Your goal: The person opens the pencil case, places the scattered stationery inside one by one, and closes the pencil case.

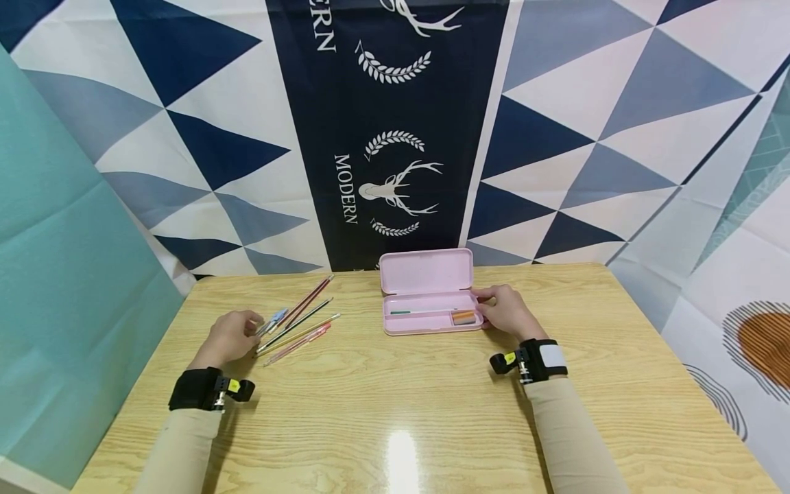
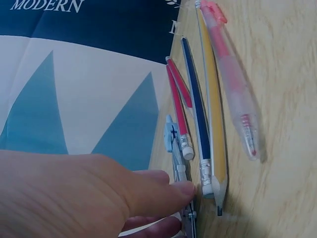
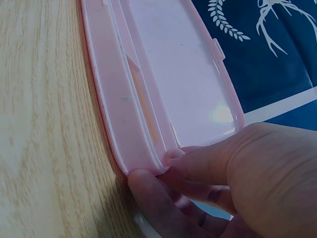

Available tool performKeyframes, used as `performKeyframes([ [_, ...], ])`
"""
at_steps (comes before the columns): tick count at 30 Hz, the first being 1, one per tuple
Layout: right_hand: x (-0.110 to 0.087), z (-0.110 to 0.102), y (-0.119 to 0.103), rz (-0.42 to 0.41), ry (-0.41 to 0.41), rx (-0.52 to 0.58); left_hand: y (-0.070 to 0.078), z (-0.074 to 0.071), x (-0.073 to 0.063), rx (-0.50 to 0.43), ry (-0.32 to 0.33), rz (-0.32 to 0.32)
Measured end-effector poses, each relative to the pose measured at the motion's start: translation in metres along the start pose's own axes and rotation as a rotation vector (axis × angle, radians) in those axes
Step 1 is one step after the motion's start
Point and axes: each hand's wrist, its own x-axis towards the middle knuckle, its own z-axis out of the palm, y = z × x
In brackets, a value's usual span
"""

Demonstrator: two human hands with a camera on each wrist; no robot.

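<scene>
My left hand [image 1: 231, 338] is at the left pile, thumb and fingers pinching the metal legs of a compass [image 2: 172, 139] with a light blue head. Beside the compass lie red pencils [image 2: 177, 101], a dark blue pencil [image 2: 196, 104], a yellow pencil [image 2: 214, 99] and a translucent pink pen [image 2: 233, 79]. An open pink pencil case [image 1: 426, 270] stands at the back middle, lid raised. With thumb and fingers, my right hand [image 1: 507, 312] grips its right end. Inside are a thin green item [image 1: 400, 313] and an orange-and-grey block [image 1: 463, 318], perhaps an eraser.
The wooden table [image 1: 370, 398] ends at a patterned cloth backdrop [image 1: 395, 103], close behind the pencil case. A teal cloth [image 1: 74, 261] hangs along the left side. Both wrists carry black straps with small cameras [image 1: 507, 361].
</scene>
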Motion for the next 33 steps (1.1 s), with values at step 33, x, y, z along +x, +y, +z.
performKeyframes([
  [33, 0.0019, 0.0000, 0.0007, 0.000, -0.008, -0.002, 0.0054, 0.0079, 0.0033, -0.019, 0.038, -0.076],
])
